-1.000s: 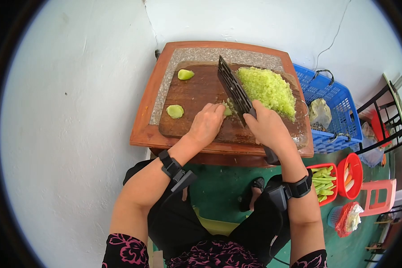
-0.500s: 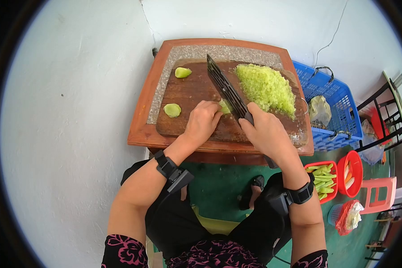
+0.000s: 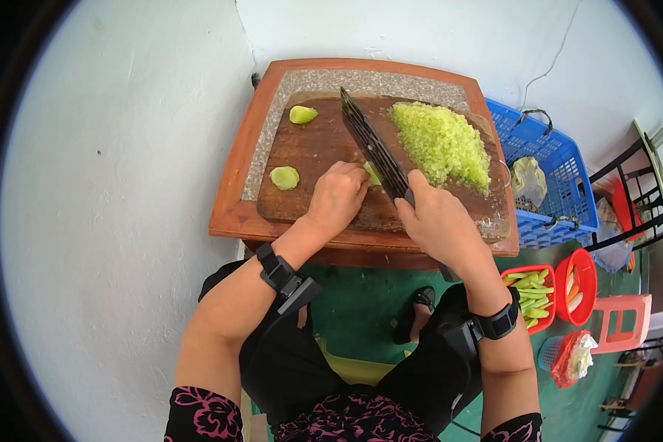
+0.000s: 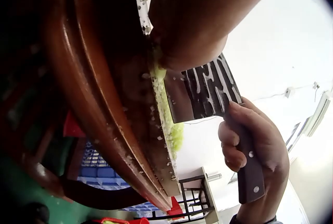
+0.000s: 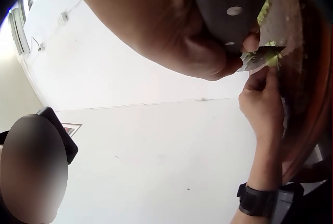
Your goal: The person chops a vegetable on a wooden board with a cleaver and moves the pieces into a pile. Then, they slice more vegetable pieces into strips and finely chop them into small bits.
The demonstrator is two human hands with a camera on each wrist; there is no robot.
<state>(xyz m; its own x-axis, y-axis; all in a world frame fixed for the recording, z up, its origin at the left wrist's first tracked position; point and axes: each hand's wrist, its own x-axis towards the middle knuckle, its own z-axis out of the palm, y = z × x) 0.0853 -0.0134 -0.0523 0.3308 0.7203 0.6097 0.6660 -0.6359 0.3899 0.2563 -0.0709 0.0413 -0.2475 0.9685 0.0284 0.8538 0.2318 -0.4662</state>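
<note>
In the head view a dark cleaver (image 3: 372,147) with pale streaks on its blade is gripped at its handle by my right hand (image 3: 443,219). Its blade stands on edge over the wooden cutting board (image 3: 313,151). Left of the blade, my left hand (image 3: 339,194) holds a small piece of pale green vegetable (image 3: 373,174), fingers curled and close to the steel. Finely chopped green vegetable (image 3: 442,144) is heaped on the board's right side. Two more green chunks lie at the left, an upper chunk (image 3: 303,114) and a lower chunk (image 3: 284,177).
The board lies on a small wooden table (image 3: 228,214) against the wall. To its right stands a blue plastic crate (image 3: 567,184) with a plastic bag inside. On the floor are a red basket (image 3: 527,324) of green vegetables, a red bowl (image 3: 586,295) and a pink stool (image 3: 626,324).
The cleaver's far end has swung left, away from the chopped heap. My left hand has shifted slightly left, its fingers more bent round the green piece. The two chunks stay put.
</note>
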